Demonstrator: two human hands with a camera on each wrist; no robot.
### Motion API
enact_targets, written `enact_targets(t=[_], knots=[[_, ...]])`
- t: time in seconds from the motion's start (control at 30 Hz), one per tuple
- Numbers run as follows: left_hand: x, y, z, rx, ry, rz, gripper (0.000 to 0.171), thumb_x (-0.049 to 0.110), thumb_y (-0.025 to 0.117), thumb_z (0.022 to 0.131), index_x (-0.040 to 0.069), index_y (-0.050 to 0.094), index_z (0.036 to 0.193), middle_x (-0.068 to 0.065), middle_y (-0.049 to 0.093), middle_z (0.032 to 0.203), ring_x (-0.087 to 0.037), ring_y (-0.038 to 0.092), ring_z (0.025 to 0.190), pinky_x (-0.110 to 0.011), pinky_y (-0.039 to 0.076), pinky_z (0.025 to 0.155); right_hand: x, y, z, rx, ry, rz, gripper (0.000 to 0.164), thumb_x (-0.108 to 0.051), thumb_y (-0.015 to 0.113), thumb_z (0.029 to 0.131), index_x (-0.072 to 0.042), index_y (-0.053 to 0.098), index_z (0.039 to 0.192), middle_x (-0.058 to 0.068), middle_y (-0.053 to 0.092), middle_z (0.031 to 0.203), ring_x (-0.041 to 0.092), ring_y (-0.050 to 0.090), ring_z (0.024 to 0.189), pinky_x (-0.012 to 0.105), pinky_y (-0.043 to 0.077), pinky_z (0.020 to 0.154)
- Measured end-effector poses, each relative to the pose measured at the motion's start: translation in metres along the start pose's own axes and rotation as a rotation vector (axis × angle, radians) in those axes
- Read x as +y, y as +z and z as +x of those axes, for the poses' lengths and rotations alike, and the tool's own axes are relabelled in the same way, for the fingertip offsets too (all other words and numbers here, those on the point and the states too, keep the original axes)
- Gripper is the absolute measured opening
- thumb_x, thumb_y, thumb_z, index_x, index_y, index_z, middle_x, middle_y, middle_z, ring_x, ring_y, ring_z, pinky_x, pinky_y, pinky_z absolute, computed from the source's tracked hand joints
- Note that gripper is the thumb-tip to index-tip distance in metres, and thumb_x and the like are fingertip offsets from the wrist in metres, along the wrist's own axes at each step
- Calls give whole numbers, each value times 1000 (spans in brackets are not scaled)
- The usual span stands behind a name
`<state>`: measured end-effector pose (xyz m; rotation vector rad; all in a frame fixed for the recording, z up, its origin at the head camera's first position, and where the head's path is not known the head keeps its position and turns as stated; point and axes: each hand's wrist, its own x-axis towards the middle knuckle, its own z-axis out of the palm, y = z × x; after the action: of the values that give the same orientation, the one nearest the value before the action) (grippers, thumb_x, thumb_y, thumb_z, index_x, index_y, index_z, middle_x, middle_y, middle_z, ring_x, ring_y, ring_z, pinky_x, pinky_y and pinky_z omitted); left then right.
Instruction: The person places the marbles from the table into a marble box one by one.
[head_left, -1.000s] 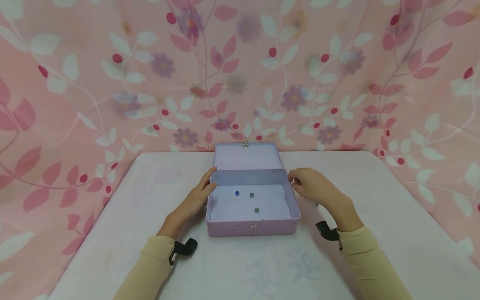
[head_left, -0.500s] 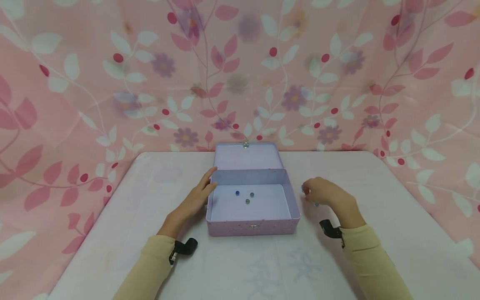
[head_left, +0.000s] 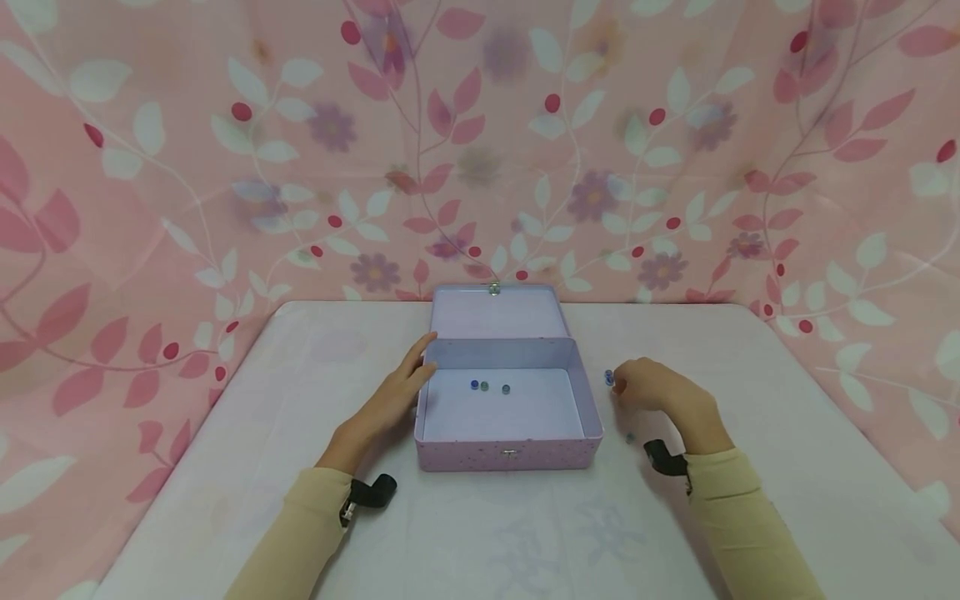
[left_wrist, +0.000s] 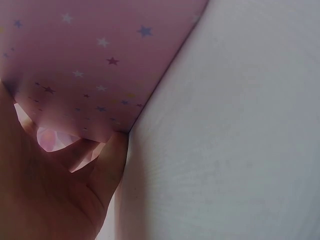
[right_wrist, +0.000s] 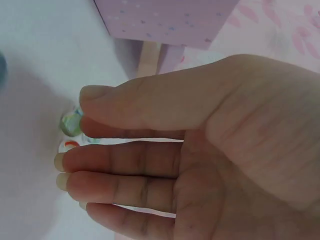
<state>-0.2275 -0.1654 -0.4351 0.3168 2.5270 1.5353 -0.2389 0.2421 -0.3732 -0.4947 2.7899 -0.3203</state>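
Note:
A lilac tin box (head_left: pixel 510 454) with a star pattern stands with its lid (head_left: pixel 497 312) folded back. Inside it lie a blue marble (head_left: pixel 475 385), a greenish marble (head_left: pixel 484 386) and a darker green marble (head_left: pixel 506 389). My left hand (head_left: pixel 386 400) rests against the box's left side, fingers extended; in the left wrist view, fingertips touch its starred wall (left_wrist: pixel 100 60). To the right of the box, my right hand (head_left: pixel 645 387) reaches down to small marbles (head_left: pixel 609 377). In the right wrist view, a green marble (right_wrist: pixel 71 122) sits at the thumb and forefinger tips, the other fingers outstretched.
Another marble (head_left: pixel 630 437) lies on the white tablecloth (head_left: pixel 495 533) nearer to me than my right hand. A pink flowered cloth (head_left: pixel 480 150) hangs behind the table. Each wrist carries a black camera mount (head_left: pixel 371 493).
My right hand has moved from the box's right rim outward to the marbles on the table. One marble in the box rolled back and left; one outside rolled towards me. The left hand stays.

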Motion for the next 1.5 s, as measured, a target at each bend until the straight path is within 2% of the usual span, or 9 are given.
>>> enact_targets(t=[0.23,0.43,0.67,0.87,1.0,1.17,1.33,1.5], knots=[[1,-1,-1,-3,4,-4,54,50,36,105,54,11,153,-2,16,167,-31,22,153,-61,41,109,3,-6,0,-17,38,5,9,-14,65,89,-5,67,87,5,60,79,19,52,73,31,44,63],[0,-1,-1,0,-1,-8,55,51,36,105,52,11,154,1,14,168,-30,19,154,-61,40,110,4,-7,1,-14,37,-11,8,-12,66,87,-4,66,86,6,60,80,20,52,73,32,44,64],[0,0,0,-1,1,-7,53,51,37,105,58,11,151,-2,17,167,-32,22,153,-62,40,109,5,0,3,-23,65,22,11,-11,66,88,-4,69,95,9,65,91,23,56,80,39,51,72],[-1,0,0,-5,7,-2,53,52,37,105,58,12,151,-4,18,167,-33,24,152,-62,41,108,5,7,6,-1,62,25,2,-8,65,86,-7,66,84,5,59,80,21,52,74,32,42,64],[-2,0,1,-4,1,2,52,51,37,105,59,12,150,-2,17,167,-32,23,153,-61,41,109,4,10,8,8,59,15,9,-4,60,86,-8,65,80,5,55,76,19,49,69,29,38,60],[-1,1,1,-1,-6,-7,53,51,37,105,58,12,151,1,16,167,-29,20,154,-61,41,109,3,9,8,8,62,8,11,-3,58,87,-8,66,82,5,57,77,19,50,69,29,39,60],[-1,1,1,-4,2,-8,53,51,37,105,58,12,151,-2,17,167,-31,23,153,-60,41,109,5,7,7,6,56,6,9,-3,59,87,-6,68,88,7,62,84,21,53,72,30,44,62],[-2,1,1,-10,12,-13,53,50,36,105,57,11,152,-2,16,167,-33,22,153,-61,40,109,12,9,8,2,63,14,9,0,57,86,-5,65,86,8,61,81,21,53,72,31,44,62]])
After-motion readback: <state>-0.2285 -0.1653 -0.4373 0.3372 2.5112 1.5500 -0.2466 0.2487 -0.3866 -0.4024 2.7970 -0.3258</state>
